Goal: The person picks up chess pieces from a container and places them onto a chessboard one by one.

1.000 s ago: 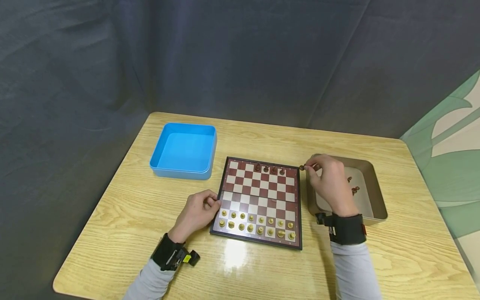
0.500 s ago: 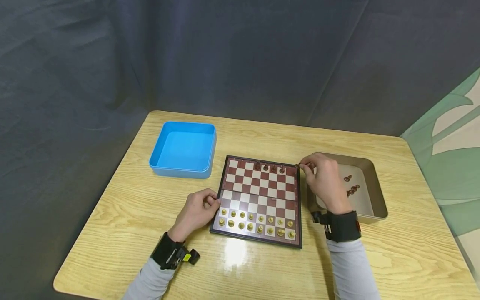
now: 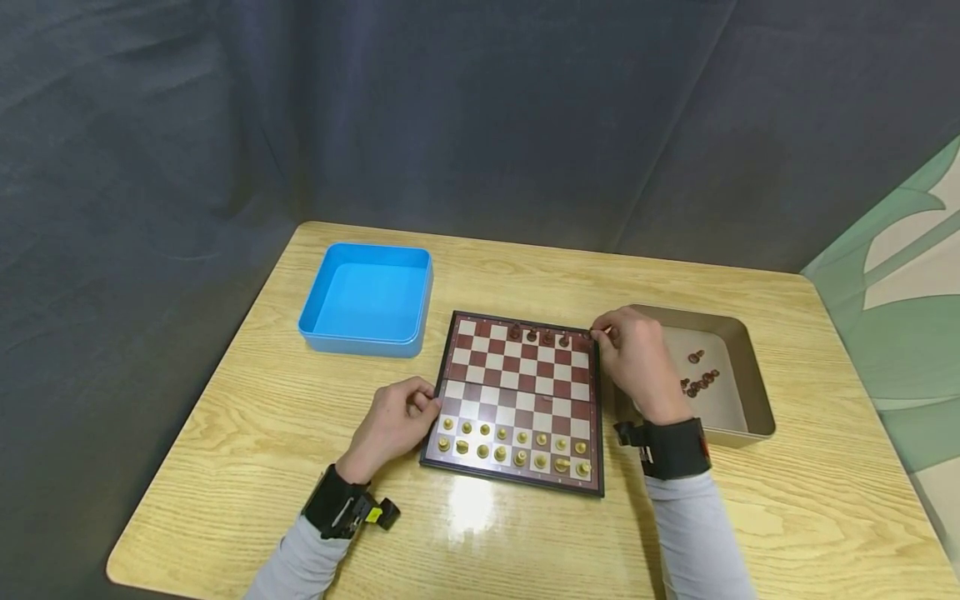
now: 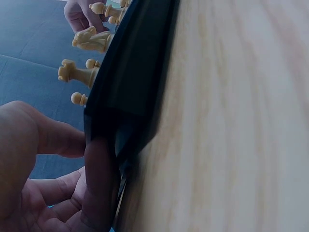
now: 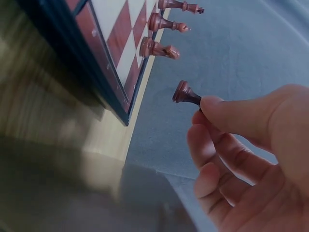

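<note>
My right hand (image 3: 637, 358) pinches a dark red chess piece (image 5: 187, 94) between thumb and forefinger, its top hidden by the fingertips. In the right wrist view its round base points toward the far right corner of the chessboard (image 3: 517, 379). Several dark red pieces (image 3: 548, 339) stand along the back row, a knight (image 5: 159, 49) nearest that corner. Two rows of yellow pieces (image 3: 521, 457) stand at the near side. At the left edge, my left hand (image 3: 395, 418) holds the board's rim between thumb and finger. A rook (image 4: 77, 73) stands near it in the left wrist view.
A brown-grey box (image 3: 756, 392) to the board's right holds several loose dark red pieces (image 3: 701, 383); the right forearm passes over its near left side. A blue box (image 3: 367, 343) stands at the back left. Dark cloth (image 3: 480, 125) hangs behind the wooden table (image 3: 247, 433).
My right hand has moved left from above the box's edge to the board's far right corner, carrying the dark red piece. The left hand has stayed at the board's edge.
</note>
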Motion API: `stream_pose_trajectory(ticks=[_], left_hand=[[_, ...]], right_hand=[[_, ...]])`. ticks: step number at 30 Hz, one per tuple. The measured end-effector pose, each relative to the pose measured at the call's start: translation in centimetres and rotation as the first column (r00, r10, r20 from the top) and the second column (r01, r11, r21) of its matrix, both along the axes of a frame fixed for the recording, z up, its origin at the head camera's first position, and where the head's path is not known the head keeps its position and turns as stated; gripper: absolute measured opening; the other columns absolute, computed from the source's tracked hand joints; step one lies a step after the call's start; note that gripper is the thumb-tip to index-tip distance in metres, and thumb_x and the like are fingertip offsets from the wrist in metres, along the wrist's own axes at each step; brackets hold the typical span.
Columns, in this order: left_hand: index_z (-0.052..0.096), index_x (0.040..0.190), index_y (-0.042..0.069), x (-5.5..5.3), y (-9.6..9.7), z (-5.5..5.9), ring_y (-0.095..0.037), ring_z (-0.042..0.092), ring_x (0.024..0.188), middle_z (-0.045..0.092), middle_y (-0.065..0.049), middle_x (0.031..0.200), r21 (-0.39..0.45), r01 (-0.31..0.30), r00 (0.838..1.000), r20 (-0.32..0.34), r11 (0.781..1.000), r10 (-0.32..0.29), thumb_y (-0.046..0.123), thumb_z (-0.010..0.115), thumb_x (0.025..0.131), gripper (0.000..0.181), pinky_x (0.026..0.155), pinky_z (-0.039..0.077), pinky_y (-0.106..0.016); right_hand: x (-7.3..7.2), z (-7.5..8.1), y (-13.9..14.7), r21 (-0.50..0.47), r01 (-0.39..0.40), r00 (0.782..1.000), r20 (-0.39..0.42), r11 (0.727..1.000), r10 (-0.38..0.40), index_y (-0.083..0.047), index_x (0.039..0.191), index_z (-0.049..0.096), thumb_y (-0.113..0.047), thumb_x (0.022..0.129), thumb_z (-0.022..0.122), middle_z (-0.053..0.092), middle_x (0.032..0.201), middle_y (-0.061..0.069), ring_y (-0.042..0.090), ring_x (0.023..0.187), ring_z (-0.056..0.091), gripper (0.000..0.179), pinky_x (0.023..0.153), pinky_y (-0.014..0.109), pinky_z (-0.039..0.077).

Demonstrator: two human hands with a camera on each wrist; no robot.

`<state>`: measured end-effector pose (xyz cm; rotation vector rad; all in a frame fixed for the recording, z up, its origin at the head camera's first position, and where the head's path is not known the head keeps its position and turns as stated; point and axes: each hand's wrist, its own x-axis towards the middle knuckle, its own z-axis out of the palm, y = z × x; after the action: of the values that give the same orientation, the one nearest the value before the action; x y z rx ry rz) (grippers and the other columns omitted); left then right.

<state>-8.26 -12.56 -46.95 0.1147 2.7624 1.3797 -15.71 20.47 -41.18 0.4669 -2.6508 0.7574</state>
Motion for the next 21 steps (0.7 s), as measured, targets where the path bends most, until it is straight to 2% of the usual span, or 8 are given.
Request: stream_pose_trajectory(ticks=[11,21], left_hand=[[0.059,0.081,0.016,-0.1,-0.1,-0.1,-0.009,0.049,0.049,0.054,0.005,0.063,-0.003,0.014,1.0,-0.013,1.0,-0.014,0.021,0.06,0.079,0.006,0.043,0.04,-0.024],[0.059,0.082,0.016,-0.1,-0.1,-0.1,-0.009,0.05,0.049,0.054,0.005,0.063,-0.01,0.016,1.0,-0.01,1.0,-0.016,0.023,0.06,0.08,0.007,0.044,0.041,-0.025]], right_hand=[[-0.2,-0.6,-0.4,0.065,0.015,0.998,0.059,0.998,-0.019,-0.008,0.082,0.063,-0.009,0.08,0.061,0.055,0.078,0.002,0.013,0.061,0.049,0.004,0.048,0.028,0.041],[-0.6,-1.4,-0.6,0.057,0.006,0.995,0.098,0.998,-0.011,-0.008,0.084,0.063,-0.009,0.08,0.061,0.056,0.079,0.003,0.012,0.06,0.05,0.005,0.046,0.028,0.041]])
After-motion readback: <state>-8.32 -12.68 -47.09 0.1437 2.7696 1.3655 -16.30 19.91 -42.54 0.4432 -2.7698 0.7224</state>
